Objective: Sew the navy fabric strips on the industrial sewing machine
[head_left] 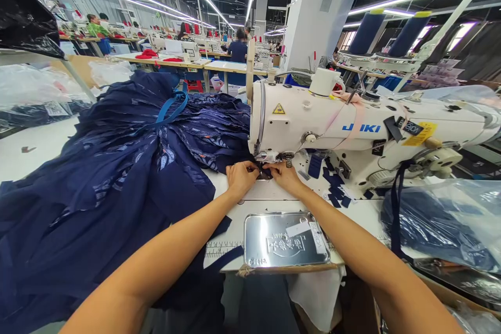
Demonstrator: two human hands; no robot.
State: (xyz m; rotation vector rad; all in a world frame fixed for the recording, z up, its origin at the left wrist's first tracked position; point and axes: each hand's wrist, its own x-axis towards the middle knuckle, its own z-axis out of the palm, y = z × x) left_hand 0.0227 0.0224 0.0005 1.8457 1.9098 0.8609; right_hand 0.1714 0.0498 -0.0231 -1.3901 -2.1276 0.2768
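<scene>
Navy fabric piece (pixel 265 171) sits under the presser foot of the sewing machine (pixel 352 125), pinched flat by left hand (pixel 241 177) and right hand (pixel 287 176), fingers closed on it; stitching looks underway, and feeding it needs steady, even guidance

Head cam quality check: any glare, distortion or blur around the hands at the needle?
Head view: strong wide-angle bending, forearms and ceiling lights curve toward the edges; glare on the metal plate; left hand and right hand are sharp and evenly lit on the dark fabric piece under the sewing machine; distant workers look soft.
</scene>
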